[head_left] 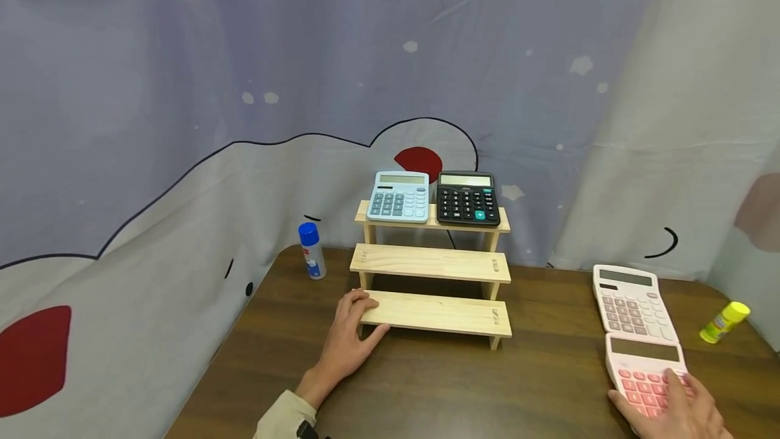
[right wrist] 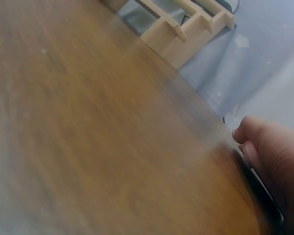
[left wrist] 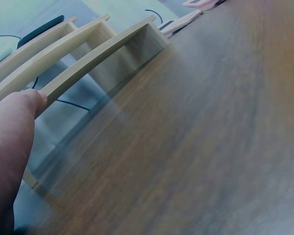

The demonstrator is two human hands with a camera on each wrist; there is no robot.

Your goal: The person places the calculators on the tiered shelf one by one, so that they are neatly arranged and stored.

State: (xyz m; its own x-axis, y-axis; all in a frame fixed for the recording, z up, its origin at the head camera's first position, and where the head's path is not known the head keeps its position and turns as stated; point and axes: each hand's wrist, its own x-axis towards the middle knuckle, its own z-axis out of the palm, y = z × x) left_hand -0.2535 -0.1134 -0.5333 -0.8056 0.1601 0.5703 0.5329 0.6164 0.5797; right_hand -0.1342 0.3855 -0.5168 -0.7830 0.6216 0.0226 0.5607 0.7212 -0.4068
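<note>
A three-tier wooden rack stands on the table. My left hand grips the left end of its lowest step, fingers over the top and thumb against the front edge. In the left wrist view the thumb meets that edge. On the top step lean a light blue calculator and a black calculator. My right hand holds a pink calculator at the right, thumb along its left side, fingers over its keys. Above it lies a white calculator with brownish keys.
A blue-capped bottle stands behind the rack's left side. A yellow-capped glue stick is at the far right. The dark wooden table ends at a printed curtain.
</note>
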